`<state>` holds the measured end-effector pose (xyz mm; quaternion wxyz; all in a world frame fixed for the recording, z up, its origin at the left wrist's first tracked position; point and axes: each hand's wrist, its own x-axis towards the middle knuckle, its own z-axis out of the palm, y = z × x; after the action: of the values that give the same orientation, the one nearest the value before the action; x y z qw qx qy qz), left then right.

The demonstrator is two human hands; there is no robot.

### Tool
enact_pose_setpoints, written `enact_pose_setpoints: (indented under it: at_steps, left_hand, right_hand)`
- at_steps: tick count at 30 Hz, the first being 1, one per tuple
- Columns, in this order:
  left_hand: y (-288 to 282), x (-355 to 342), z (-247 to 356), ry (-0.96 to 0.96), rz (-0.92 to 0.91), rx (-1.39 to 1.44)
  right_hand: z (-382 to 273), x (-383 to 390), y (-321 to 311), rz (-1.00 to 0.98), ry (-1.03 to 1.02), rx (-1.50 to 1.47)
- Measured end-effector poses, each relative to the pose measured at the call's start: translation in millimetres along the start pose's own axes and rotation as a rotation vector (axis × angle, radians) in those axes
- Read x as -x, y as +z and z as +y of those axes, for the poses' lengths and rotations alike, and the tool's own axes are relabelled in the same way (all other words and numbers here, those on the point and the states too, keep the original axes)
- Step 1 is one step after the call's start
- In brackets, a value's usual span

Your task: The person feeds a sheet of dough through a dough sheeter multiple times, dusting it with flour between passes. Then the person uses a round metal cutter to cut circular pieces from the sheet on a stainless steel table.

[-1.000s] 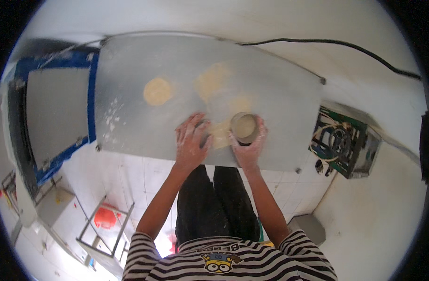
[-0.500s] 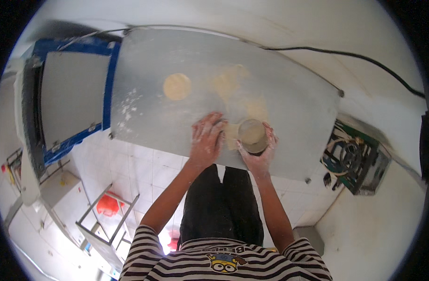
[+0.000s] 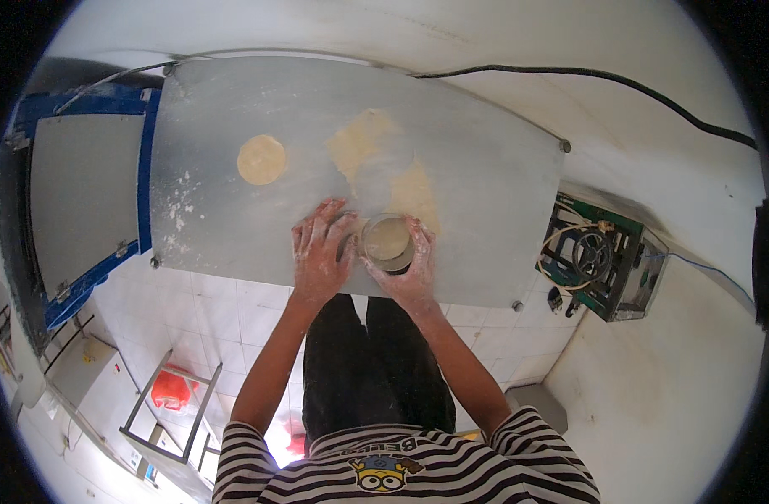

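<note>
My right hand (image 3: 410, 273) is wrapped round a round cup-like cutter (image 3: 386, 238), which stands on the grey tabletop close to the near edge. Just left of it, my left hand (image 3: 320, 256) rests on the table with its fingers spread and holding nothing. Flour whitens both hands. Beyond the cutter lie thin, irregular pieces of pale yellow dough, one (image 3: 415, 197) right behind it and another (image 3: 357, 144) farther back. A flat round of dough (image 3: 261, 160) sits apart at the far left. The surface under the cutter is mostly hidden.
Loose flour (image 3: 180, 202) dusts the table's left side. A blue-framed machine (image 3: 90, 185) adjoins the left edge. A black cable (image 3: 586, 76) runs along the wall behind. To the right, a green-and-grey box with wires (image 3: 599, 256) stands below the tabletop. A metal stool frame (image 3: 170, 412) is lower left.
The whole view has shifted, so the table appears farther left. The cutter in my right hand has come slightly left, closer to my left hand. The dough round stays put on the table.
</note>
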<state>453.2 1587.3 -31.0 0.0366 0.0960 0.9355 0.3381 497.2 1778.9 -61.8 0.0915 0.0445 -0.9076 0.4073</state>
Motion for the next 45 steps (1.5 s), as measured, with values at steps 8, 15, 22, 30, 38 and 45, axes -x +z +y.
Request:
enact_pose_setpoints:
  at_steps: [8, 15, 22, 30, 38, 45]
  left_hand:
    - [-1, 3, -3, 0.024, 0.008, 0.002]
    - [0, 1, -3, 0.028, 0.016, 0.006]
    - [-3, -2, 1, 0.024, 0.012, 0.000]
    - [-2, 0, 1, -0.007, -0.003, 0.006]
    - [-2, -2, 0, -0.005, -0.008, -0.004]
    - [-1, 0, -1, 0.005, 0.022, 0.031]
  right_hand:
    - [-4, -2, 4, 0.044, -0.012, -0.031]
    - [-11, -7, -1, 0.047, -0.024, 0.054]
    - [-12, -6, 3, 0.072, 0.002, 0.057]
    - [-9, -1, 9, 0.085, -0.035, 0.078]
    - [-9, -2, 10, 0.067, -0.043, 0.069]
    - [-10, -5, 7, 0.058, -0.039, 0.094]
